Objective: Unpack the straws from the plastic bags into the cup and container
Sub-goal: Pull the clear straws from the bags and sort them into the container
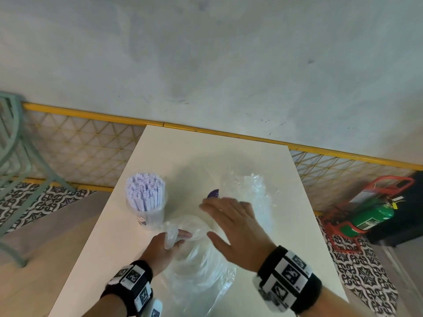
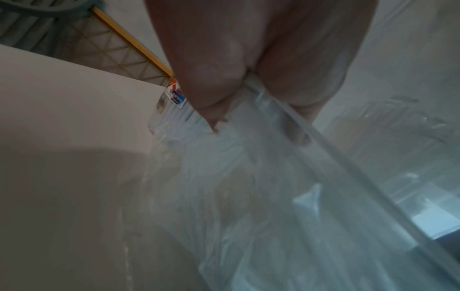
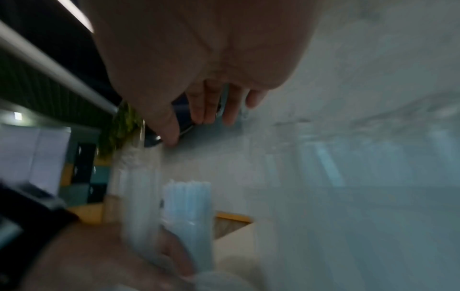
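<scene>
**Bag pinched on the left, flat hand above it on the right**

Nearest to the head camera are the two wrists with their black bands and printed markers. The left hand (image 1: 163, 245) pinches a gathered fold of the clear, crinkled plastic bag (image 1: 199, 266) that sprawls over the near part of the white rectangular table (image 1: 304, 225). The right hand (image 1: 233, 227) hovers over that bag, fingers straight and spread, grasping nothing. Its fingertips hide most of a small dark purple object (image 1: 214, 193), too little of which shows to name it.

Left of the hands stands the clear plastic cup (image 1: 147, 216), packed with upright paper-wrapped white straws (image 1: 145, 191). A second crumpled clear plastic bag (image 1: 249, 191) lies at the far right of the table; whether it holds anything is hard to make out. Both wrist views are blurred.
</scene>
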A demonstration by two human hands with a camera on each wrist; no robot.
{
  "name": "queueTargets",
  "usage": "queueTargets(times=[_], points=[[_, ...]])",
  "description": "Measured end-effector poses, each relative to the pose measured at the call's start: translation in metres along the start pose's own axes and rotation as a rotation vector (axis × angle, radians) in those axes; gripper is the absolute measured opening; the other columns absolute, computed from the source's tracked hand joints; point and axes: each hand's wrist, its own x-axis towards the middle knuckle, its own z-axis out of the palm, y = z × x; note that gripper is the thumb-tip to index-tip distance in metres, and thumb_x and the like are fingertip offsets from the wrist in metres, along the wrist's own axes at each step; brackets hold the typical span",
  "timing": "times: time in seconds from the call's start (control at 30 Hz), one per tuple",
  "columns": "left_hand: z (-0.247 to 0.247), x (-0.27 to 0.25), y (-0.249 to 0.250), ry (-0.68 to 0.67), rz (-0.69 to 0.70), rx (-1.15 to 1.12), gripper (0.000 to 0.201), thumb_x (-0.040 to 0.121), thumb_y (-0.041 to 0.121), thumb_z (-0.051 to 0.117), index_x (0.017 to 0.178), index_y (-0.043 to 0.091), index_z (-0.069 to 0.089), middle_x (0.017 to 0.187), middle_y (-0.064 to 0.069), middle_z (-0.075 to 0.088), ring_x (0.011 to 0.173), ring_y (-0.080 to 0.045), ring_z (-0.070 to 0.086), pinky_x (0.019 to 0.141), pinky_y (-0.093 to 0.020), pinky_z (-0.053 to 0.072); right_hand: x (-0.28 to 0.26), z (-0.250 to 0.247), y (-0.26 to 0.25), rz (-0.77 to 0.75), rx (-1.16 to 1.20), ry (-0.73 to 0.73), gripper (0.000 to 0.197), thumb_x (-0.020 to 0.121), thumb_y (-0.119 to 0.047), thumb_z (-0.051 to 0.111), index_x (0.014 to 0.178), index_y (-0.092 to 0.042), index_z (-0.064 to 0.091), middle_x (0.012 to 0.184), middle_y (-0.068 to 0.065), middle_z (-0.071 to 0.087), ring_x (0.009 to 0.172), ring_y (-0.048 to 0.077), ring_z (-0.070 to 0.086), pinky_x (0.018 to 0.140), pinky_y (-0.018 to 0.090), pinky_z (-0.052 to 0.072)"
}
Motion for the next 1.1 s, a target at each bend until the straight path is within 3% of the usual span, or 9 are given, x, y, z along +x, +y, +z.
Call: queueTargets(times=[0.13,0.27,0.37,0.43,0.57,0.67,0.8,0.97,1.1], points=[[0.006,-0.004,0.021,-0.025,-0.012,0.041,0.029,0.089,0.011,0.065,0.084,0.039,0.070,0.095,0.021,0.072,0.096,0.001,0.065,0.090,-0.021,0.049,0.019,0.029,-0.017,0.084,0.625,-0.124,0.057,0.078,-0.013,0.078,0.131,-0.018,0.057,0.125,-0.003,0.053,0.085,0.004,0.052,0.079,0.009,0.041],[0.006,-0.008,0.039,-0.024,-0.012,0.041,0.031,0.085,-0.004,0.062,0.075,0.026,0.058,0.073,0.028,0.065,0.074,0.008,0.062,0.066,-0.006,0.046,0.037,0.060,-0.017,0.105,0.723,-0.254,0.039,0.072,-0.015,0.086,0.109,-0.015,0.073,0.098,0.000,0.060,0.069,0.005,0.051,0.064,0.014,0.045],[0.002,-0.010,0.038,-0.172,-0.021,0.134,0.023,0.082,0.011,0.070,0.074,0.029,0.058,0.074,0.034,0.062,0.072,0.011,0.060,0.062,-0.006,0.043,0.043,0.071,-0.019,0.091,0.681,-0.276,0.028,0.072,-0.020,0.087,0.093,-0.009,0.073,0.088,-0.002,0.058,0.062,0.002,0.048,0.060,0.017,0.043],[-0.001,-0.012,0.038,-0.162,-0.081,0.143,0.020,0.071,0.024,0.075,0.071,0.029,0.056,0.067,0.023,0.064,0.069,0.010,0.059,0.062,-0.008,0.045,0.044,0.077,-0.021,0.068,0.600,-0.254,0.022,0.074,-0.026,0.083,0.084,-0.011,0.070,0.085,-0.005,0.055,0.060,0.003,0.045,0.061,0.017,0.039],[-0.005,-0.013,0.018,-0.055,-0.203,0.164,0.060,0.047,0.050,0.087,0.095,0.042,0.052,0.104,0.013,0.056,0.101,-0.007,0.058,0.086,-0.026,0.053,0.041,0.085,-0.019,0.082,0.448,-0.260,0.026,0.079,-0.031,0.071,0.096,-0.012,0.072,0.088,0.002,0.055,0.071,0.017,0.052,0.072,0.024,0.040],[-0.007,-0.011,0.005,-0.127,-0.028,0.362,0.057,0.056,0.075,0.067,0.103,0.048,0.048,0.119,0.024,0.049,0.117,-0.002,0.044,0.104,-0.037,0.038,0.040,0.073,-0.014,0.131,0.400,-0.268,0.026,0.080,-0.023,0.070,0.105,-0.014,0.072,0.087,-0.002,0.049,0.076,0.019,0.055,0.076,0.027,0.043],[-0.006,-0.007,0.021,-0.052,0.211,0.625,0.058,0.068,0.069,0.047,0.116,0.038,0.058,0.137,0.021,0.030,0.128,-0.001,0.016,0.098,-0.034,0.019,0.038,0.030,-0.002,0.130,0.511,-0.114,0.013,0.077,-0.027,0.077,0.078,-0.018,0.067,0.077,-0.005,0.055,0.065,0.013,0.054,0.064,0.029,0.046],[-0.006,0.000,0.049,0.126,0.355,0.592,0.045,0.072,0.059,0.054,0.113,0.041,0.060,0.138,0.011,0.035,0.125,-0.007,0.030,0.095,-0.035,0.024,0.030,-0.064,0.020,0.254,0.555,0.199,0.023,0.070,-0.020,0.084,0.062,-0.014,0.064,0.070,0.001,0.066,0.063,0.013,0.066,0.059,0.026,0.051],[0.013,0.015,0.084,0.065,0.422,0.416,0.063,0.076,0.062,0.053,0.135,0.044,0.043,0.150,0.016,0.023,0.127,-0.001,0.031,0.103,-0.030,0.023,0.024,-0.123,0.041,0.272,0.544,0.250,0.030,0.072,-0.018,0.080,0.058,-0.037,0.062,0.067,-0.008,0.068,0.062,0.010,0.064,0.061,0.021,0.049]])
